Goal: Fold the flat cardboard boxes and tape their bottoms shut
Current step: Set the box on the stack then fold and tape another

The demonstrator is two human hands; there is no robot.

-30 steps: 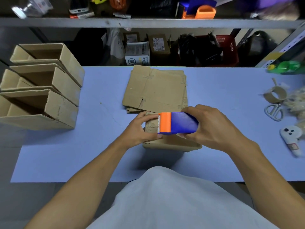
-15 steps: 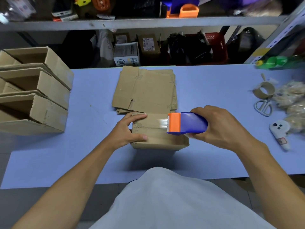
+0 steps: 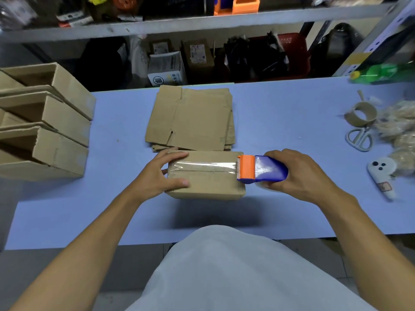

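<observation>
The box [image 3: 205, 175] being taped is set bottom-up on the blue table [image 3: 280, 131], near its front edge and just in front of the stack of flat cardboard [image 3: 190, 117]. It is steadied at its left end by the left hand [image 3: 160, 176]: the fingers are laid over the far top edge and the thumb over the near part of the top, so the box is grasped and kept from sliding under the pull of the tape. The tape dispenser [image 3: 261, 169] is gripped by the right hand [image 3: 298, 173], fingers wrapped round the blue body, with the orange cutter end held at the box's right edge. A clear tape strip [image 3: 202, 167] is seen laid along the centre seam, probably to hold the bottom flaps shut. The strip looks not yet cut; a downward tilt over the right edge is judged to be needed next. Three finished boxes [image 3: 45, 131] are lined up at the table's left, likely parked out of the way. Scissors [image 3: 358, 139] and an empty tape core [image 3: 360, 114] are left at the right.
</observation>
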